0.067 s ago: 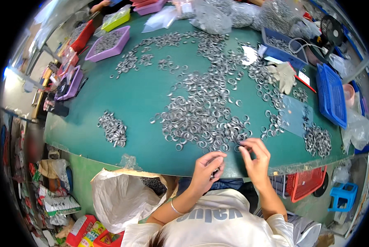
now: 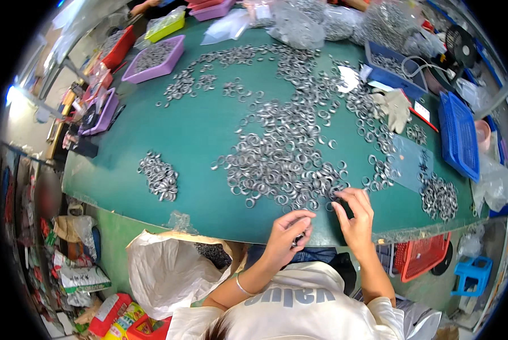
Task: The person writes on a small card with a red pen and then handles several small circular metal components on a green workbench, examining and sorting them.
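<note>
A large pile of small grey metal rings spreads over the green table. My left hand is at the table's front edge, its fingers curled round several rings, which show in part between fingers and palm. To its right, my right hand reaches the near right edge of the pile. Its fingertips touch the rings there, with the thumb apart from them. A single ring lies beside that thumb. Smaller heaps of rings sit at the left and at the right.
An open paper-lined sack stands below the front edge at left. A blue basket, a glove and a red pen lie at right. Farther back are a purple tray, a blue bin and plastic bags.
The whole view has shifted slightly. Both hands keep nearly the same places and poses over the rings.
</note>
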The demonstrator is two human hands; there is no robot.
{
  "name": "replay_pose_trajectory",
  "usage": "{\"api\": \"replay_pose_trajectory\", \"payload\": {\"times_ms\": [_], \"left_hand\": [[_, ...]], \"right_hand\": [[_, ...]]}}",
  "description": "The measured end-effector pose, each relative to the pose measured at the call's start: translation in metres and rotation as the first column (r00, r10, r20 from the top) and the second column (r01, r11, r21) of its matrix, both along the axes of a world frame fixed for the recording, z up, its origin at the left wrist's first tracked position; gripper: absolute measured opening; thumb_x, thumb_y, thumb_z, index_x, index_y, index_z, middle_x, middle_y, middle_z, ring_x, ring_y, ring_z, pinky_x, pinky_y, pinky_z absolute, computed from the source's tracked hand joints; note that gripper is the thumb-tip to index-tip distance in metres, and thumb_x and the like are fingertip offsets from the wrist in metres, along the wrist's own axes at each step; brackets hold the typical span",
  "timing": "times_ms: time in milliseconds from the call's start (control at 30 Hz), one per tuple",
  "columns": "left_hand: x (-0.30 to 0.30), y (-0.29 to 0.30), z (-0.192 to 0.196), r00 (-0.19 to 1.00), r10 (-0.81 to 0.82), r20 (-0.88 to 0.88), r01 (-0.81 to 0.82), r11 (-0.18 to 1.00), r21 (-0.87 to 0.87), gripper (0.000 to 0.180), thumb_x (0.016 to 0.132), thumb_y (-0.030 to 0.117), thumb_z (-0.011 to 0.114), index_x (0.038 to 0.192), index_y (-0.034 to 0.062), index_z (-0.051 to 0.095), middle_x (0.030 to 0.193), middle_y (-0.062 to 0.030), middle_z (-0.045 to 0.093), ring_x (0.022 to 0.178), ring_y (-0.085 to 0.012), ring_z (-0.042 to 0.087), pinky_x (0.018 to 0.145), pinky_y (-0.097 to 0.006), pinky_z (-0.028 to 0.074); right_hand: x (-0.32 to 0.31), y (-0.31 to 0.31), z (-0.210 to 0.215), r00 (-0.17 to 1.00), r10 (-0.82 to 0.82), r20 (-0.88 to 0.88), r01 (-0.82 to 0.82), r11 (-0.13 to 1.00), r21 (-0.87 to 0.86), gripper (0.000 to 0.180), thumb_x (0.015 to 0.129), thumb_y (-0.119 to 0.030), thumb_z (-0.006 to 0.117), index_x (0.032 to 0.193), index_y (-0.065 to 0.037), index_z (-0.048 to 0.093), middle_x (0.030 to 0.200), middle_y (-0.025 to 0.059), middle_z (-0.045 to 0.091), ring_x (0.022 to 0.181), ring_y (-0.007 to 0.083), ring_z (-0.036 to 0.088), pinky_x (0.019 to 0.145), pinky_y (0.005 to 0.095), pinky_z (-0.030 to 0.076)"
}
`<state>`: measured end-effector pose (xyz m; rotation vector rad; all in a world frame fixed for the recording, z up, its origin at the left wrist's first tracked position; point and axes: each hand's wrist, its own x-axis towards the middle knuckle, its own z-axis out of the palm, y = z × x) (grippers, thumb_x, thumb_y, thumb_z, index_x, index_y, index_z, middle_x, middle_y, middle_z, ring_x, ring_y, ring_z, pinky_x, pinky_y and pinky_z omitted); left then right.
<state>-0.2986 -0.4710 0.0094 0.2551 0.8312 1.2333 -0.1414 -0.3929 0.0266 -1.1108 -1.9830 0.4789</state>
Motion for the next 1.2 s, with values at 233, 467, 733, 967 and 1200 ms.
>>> {"api": "replay_pose_trajectory", "payload": {"times_ms": [233,467,733,967,1200], "left_hand": [[0.0,0.0,-0.002,0.999,-0.034,0.016,0.033,0.998,0.052,0.015,0.089,0.012,0.054,0.1,0.0018,0.057,0.085,-0.0081,0.058,0.054,-0.0094,0.045,0.039,-0.017,0.027],[0.013,0.0,0.003,0.965,-0.026,-0.261,0.062,0.99,0.129,0.03,0.083,0.002,0.06,0.113,-0.0007,0.058,0.068,-0.0014,0.053,0.051,-0.0046,0.042,0.039,-0.018,0.028],[0.009,0.0,-0.006,0.991,-0.04,-0.124,0.045,0.998,0.04,0.018,0.088,0.011,0.055,0.103,0.0011,0.059,0.065,-0.0027,0.052,0.047,-0.0057,0.042,0.036,-0.018,0.025],[0.008,0.002,-0.001,0.994,-0.094,-0.057,0.095,0.995,0.023,0.015,0.09,0.012,0.053,0.1,0.0026,0.057,0.069,-0.0041,0.052,0.049,-0.0066,0.042,0.036,-0.018,0.025],[0.008,0.004,-0.011,0.995,-0.058,0.08,0.056,0.998,0.027,0.019,0.091,0.017,0.052,0.101,0.0012,0.056,0.072,-0.0065,0.054,0.049,-0.0086,0.044,0.035,-0.018,0.026]], "right_hand": [[0.001,0.008,-0.019,1.0,-0.018,-0.019,0.019,0.999,0.05,0.01,0.075,-0.002,0.066,0.085,0.0,0.064,0.078,0.0076,0.06,0.072,0.0215,0.055,0.066,0.0322,0.043],[0.002,-0.029,-0.012,0.744,-0.185,-0.642,-0.476,0.528,-0.703,0.011,0.087,-0.007,0.059,0.091,0.002,0.062,0.081,0.0052,0.065,0.07,0.0079,0.058,0.064,0.0212,0.047],[0.015,-0.005,0.0,0.98,-0.147,-0.136,0.108,0.96,-0.26,0.007,0.075,-0.004,0.066,0.081,0.0,0.064,0.071,0.0095,0.06,0.062,0.0204,0.052,0.059,0.0305,0.042],[0.025,0.009,-0.026,0.969,-0.132,0.21,0.123,0.991,0.057,0.014,0.073,0.0,0.062,0.086,-0.003,0.059,0.085,0.0087,0.057,0.081,0.0267,0.051,0.072,0.0362,0.038],[0.024,0.005,-0.024,0.945,-0.1,0.311,0.092,0.995,0.041,0.017,0.07,-0.003,0.065,0.086,-0.004,0.058,0.092,0.0066,0.054,0.088,0.0256,0.049,0.073,0.0355,0.036]]}}
